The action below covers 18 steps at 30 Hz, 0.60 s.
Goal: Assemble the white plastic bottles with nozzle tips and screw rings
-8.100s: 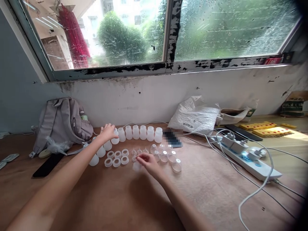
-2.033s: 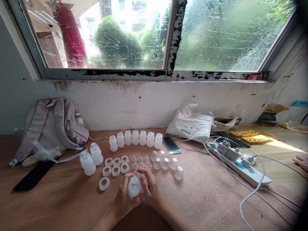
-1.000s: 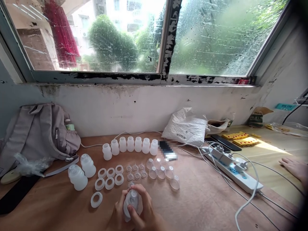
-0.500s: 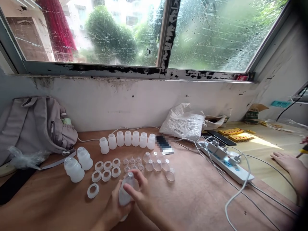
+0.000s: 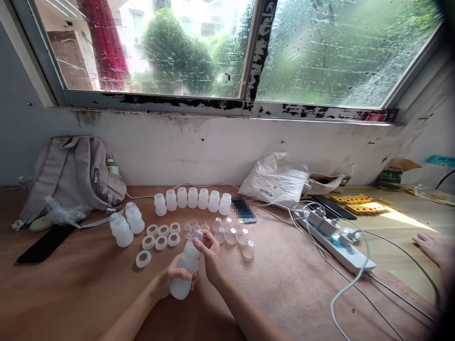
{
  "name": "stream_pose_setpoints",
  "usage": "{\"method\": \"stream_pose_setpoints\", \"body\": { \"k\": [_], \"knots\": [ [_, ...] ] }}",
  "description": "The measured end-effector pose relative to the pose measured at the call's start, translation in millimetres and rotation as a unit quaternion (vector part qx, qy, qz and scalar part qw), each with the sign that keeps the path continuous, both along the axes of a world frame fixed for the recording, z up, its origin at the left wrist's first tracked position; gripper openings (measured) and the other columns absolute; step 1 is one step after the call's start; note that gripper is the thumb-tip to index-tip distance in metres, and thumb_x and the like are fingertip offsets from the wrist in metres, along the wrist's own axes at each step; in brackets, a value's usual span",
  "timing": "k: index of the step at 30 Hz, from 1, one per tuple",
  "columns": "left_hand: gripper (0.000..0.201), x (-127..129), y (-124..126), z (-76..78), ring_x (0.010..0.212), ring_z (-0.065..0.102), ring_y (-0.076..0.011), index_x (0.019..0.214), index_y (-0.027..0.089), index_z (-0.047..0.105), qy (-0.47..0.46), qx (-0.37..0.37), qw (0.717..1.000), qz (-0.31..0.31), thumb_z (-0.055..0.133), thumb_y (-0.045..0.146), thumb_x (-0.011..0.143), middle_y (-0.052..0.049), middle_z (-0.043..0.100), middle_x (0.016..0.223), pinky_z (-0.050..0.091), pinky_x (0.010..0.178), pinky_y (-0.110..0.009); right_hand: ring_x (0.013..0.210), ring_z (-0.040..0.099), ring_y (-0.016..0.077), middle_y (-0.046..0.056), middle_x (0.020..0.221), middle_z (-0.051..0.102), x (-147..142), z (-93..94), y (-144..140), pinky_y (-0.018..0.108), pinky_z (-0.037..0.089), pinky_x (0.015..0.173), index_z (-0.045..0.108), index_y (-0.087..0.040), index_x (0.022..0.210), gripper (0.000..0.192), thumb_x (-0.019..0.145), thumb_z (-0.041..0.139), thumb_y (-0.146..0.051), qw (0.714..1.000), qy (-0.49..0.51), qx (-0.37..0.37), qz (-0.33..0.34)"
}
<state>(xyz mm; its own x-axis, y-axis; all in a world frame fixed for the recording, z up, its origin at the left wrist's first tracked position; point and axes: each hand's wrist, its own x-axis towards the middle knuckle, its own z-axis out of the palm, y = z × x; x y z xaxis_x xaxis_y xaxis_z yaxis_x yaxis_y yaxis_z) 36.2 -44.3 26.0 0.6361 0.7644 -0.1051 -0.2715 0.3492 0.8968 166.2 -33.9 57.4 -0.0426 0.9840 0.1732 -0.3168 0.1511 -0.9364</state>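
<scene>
A frosted baby bottle (image 5: 182,284) is tilted in front of me, its top leaning to the right. My left hand (image 5: 171,275) is wrapped round the bottle's body. At the upper end, my right hand (image 5: 210,253) grips the clear cap (image 5: 196,235) with thumb and fingers. Just beyond lie white collar rings (image 5: 161,243), small clear teats (image 5: 187,228), partly hidden by my hand and the bottle, and clear dome caps (image 5: 248,250). Several open bottles (image 5: 192,199) stand in a row behind them. Two closed bottles (image 5: 122,232) stand at the left.
A grey backpack (image 5: 76,173) and a black flat object (image 5: 48,244) are at the left. A phone (image 5: 244,212) and a silver bag (image 5: 275,180) lie at the back. Looping cables surround a power strip (image 5: 350,253). Another person's hand (image 5: 432,246) rests at the far right.
The bottle has tipped towards the right, showing more of its body. My left hand now holds it lower, and my right hand has closed on the cap. The camera view has shifted left.
</scene>
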Motion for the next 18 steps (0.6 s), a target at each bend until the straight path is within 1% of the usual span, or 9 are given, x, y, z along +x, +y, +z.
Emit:
{"method": "stream_pose_setpoints", "body": {
  "k": [4, 5, 7, 9, 11, 14, 15, 16, 18],
  "knots": [
    [0.042, -0.6, 3.9, -5.7, 0.052, 0.046, -0.0106, 0.096, 0.017, 0.049, -0.063, -0.041, 0.997, -0.036, 0.049, 0.023, 0.054, 0.001, 0.049, 0.063, 0.037, 0.048, -0.024, 0.066, 0.055, 0.0150, 0.002, 0.076, 0.060, -1.9, -1.1, -1.4, 0.025, 0.042, 0.054, 0.050, -0.019, 0.087, 0.023, 0.073, 0.057, -0.035, 1.000, 0.021, -0.001, 0.005],
    [0.043, -1.5, 4.9, -7.0, 0.050, 0.045, -0.0100, 0.095, 0.017, 0.048, -0.073, -0.049, 0.995, -0.045, 0.049, 0.024, 0.054, 0.002, 0.047, 0.062, 0.036, 0.046, -0.023, 0.067, 0.055, 0.0153, 0.003, 0.078, 0.061, -1.3, -2.0, -0.8, 0.025, 0.042, 0.055, 0.050, -0.018, 0.088, 0.023, 0.073, 0.057, -0.035, 1.000, 0.022, -0.002, -0.003],
    [0.042, -4.6, 5.7, -9.1, 0.048, 0.045, -0.0093, 0.093, 0.017, 0.048, -0.068, -0.063, 0.992, -0.084, 0.051, 0.026, 0.052, 0.002, 0.046, 0.060, 0.037, 0.045, -0.023, 0.069, 0.056, 0.0156, 0.004, 0.081, 0.061, 4.3, -2.6, 2.1, 0.026, 0.043, 0.058, 0.050, -0.018, 0.088, 0.025, 0.074, 0.055, -0.038, 0.998, 0.027, -0.004, -0.050],
    [0.042, -9.0, 4.4, -10.5, 0.048, 0.046, -0.0096, 0.092, 0.017, 0.047, -0.037, -0.071, 0.987, -0.136, 0.054, 0.026, 0.051, 0.002, 0.047, 0.060, 0.038, 0.044, -0.024, 0.072, 0.057, 0.0158, 0.005, 0.084, 0.061, 17.4, 0.8, 5.9, 0.028, 0.044, 0.063, 0.049, -0.017, 0.088, 0.026, 0.075, 0.053, -0.040, 0.991, 0.037, 0.003, -0.129],
    [0.043, -13.0, 2.0, -11.6, 0.048, 0.047, -0.0103, 0.093, 0.018, 0.047, -0.005, -0.069, 0.984, -0.166, 0.056, 0.025, 0.051, 0.002, 0.048, 0.062, 0.039, 0.045, -0.025, 0.079, 0.058, 0.0168, 0.005, 0.089, 0.062, 37.2, 8.0, 7.9, 0.030, 0.044, 0.069, 0.047, -0.018, 0.095, 0.030, 0.074, 0.055, -0.039, 0.982, 0.028, 0.034, -0.181],
    [0.046, -15.4, -0.5, -13.4, 0.051, 0.047, -0.0102, 0.096, 0.017, 0.046, 0.001, -0.062, 0.987, -0.149, 0.056, 0.024, 0.052, 0.001, 0.049, 0.064, 0.040, 0.047, -0.025, 0.087, 0.057, 0.0188, 0.007, 0.099, 0.061, 72.2, 17.8, 4.9, 0.034, 0.042, 0.076, 0.041, -0.021, 0.105, 0.043, 0.070, 0.060, -0.038, 0.972, -0.067, 0.110, -0.196],
    [0.046, -15.3, -0.6, -14.1, 0.051, 0.047, -0.0101, 0.097, 0.017, 0.046, -0.004, -0.060, 0.988, -0.143, 0.055, 0.023, 0.052, 0.001, 0.049, 0.064, 0.039, 0.047, -0.025, 0.088, 0.057, 0.0194, 0.007, 0.101, 0.060, 83.3, 18.3, 2.8, 0.036, 0.041, 0.077, 0.041, -0.022, 0.106, 0.044, 0.070, 0.060, -0.038, 0.960, -0.120, 0.131, -0.215],
    [0.047, -14.8, -0.5, -14.6, 0.052, 0.047, -0.0101, 0.098, 0.016, 0.046, -0.011, -0.057, 0.989, -0.134, 0.054, 0.023, 0.053, 0.001, 0.049, 0.065, 0.039, 0.048, -0.024, 0.090, 0.055, 0.0204, 0.008, 0.103, 0.059, 93.5, 16.8, 0.8, 0.037, 0.040, 0.079, 0.043, -0.022, 0.104, 0.041, 0.070, 0.059, -0.040, 0.940, -0.189, 0.150, -0.242],
    [0.048, -13.7, 0.1, -15.3, 0.054, 0.048, -0.0104, 0.101, 0.015, 0.045, -0.021, -0.054, 0.991, -0.121, 0.053, 0.022, 0.054, 0.000, 0.050, 0.067, 0.039, 0.049, -0.025, 0.100, 0.049, 0.0245, 0.010, 0.109, 0.054, 110.1, 7.1, -2.3, 0.042, 0.035, 0.084, 0.051, -0.021, 0.098, 0.037, 0.070, 0.058, -0.043, 0.869, -0.342, 0.181, -0.307]
  ]
}}
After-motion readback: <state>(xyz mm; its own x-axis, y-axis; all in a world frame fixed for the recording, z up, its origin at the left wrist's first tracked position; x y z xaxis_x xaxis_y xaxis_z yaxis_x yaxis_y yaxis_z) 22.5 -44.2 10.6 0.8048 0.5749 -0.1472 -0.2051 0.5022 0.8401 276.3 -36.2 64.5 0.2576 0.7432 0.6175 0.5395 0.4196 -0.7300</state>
